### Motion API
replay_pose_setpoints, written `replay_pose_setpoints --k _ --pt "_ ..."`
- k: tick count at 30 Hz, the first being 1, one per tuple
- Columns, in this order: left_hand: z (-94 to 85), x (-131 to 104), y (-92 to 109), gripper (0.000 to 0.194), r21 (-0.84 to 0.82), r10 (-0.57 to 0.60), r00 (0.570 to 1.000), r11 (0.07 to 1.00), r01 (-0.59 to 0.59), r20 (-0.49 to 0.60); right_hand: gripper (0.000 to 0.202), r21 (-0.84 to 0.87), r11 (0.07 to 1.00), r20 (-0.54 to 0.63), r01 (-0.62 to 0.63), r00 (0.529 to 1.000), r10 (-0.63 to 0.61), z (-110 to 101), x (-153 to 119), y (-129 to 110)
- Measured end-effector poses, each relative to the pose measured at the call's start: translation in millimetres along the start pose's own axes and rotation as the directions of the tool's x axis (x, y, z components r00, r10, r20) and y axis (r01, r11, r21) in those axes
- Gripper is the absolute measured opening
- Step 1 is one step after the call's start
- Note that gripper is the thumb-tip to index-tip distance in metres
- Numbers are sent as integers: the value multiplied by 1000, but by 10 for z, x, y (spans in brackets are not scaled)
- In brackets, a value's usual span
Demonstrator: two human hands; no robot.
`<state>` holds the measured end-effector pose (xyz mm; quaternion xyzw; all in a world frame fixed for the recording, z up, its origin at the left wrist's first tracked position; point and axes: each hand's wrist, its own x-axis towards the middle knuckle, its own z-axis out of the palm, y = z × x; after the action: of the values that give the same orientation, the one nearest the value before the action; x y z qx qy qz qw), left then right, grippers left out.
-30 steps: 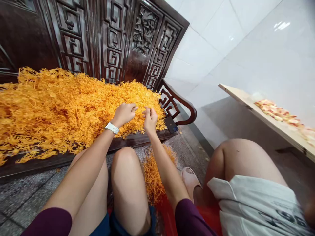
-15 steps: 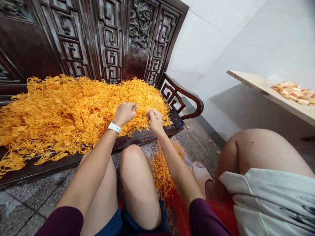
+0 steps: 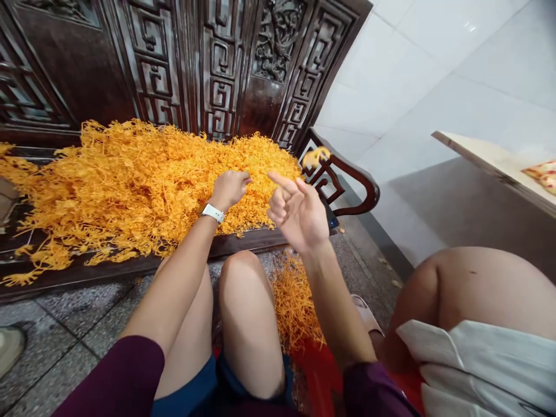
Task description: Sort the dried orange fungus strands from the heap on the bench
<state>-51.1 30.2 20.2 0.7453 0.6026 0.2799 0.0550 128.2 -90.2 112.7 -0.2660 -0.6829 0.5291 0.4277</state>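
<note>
A: What is filling the left and middle of the frame?

B: A long, tangled heap of bright orange, stringy pieces (image 3: 143, 191) is lying on a dark brown, glossy wooden bench (image 3: 243, 240), whose carved backrest (image 3: 69, 75) is spanning the upper left.

A: And the hands?

B: Both are reaching in from the bottom of the frame, out of dark purple sleeves (image 3: 117, 370). The left hand (image 3: 230, 188), wearing a watch with a white band (image 3: 212, 213), is hovering near centre, in front of the heap. Its fingers are curling in towards the thumb; I cannot tell whether they are pinching anything.

A: What is the right hand (image 3: 299, 214) doing?

B: It is turning its palm upwards, right of centre. The index finger is stretching out towards the upper left, the thumb is standing apart, and the other fingers are bending inwards. A single yellow-orange, stringy piece (image 3: 315, 156), slightly blurred, is hanging in the air just above, apart from the fingers.

A: Anything lower down?

B: A smaller orange, stringy pile (image 3: 297, 301) is sitting below centre, beside the person's bare knee (image 3: 245, 284). At lower right, a neighbour's bare leg (image 3: 482, 284) is showing below pale shorts (image 3: 490, 359).
</note>
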Motion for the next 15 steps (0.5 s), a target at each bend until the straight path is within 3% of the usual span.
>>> replay_pose_setpoints --k 2,3,5,7,8,11,15 --pt "-45 -71 80 32 32 61 998 998 -62 23 39 -328 944 -326 19 936 -132 -184 66 -52" --pt "-63 -103 128 31 39 96 995 994 -97 31 36 -530 848 -365 4 901 -232 -269 60 -70" --pt "-90 -155 236 29 35 171 985 984 -173 36 39 -843 534 -292 -62 887 -358 -422 8 -59" --pt "-102 -189 348 27 20 221 975 975 -221 31 53 -956 258 -219 -143 930 -295 -549 -55 37" --pt "-105 -200 399 26 11 231 973 973 -232 27 61 -967 184 -215 -176 951 -224 -600 -82 112" --pt "-95 -227 514 26 -11 263 964 965 -263 30 69 -956 163 -263 -244 959 -104 -693 -135 369" --pt "-40 -267 588 24 -17 351 934 936 -350 62 61 -948 232 -260 -218 950 -172 -716 -109 578"
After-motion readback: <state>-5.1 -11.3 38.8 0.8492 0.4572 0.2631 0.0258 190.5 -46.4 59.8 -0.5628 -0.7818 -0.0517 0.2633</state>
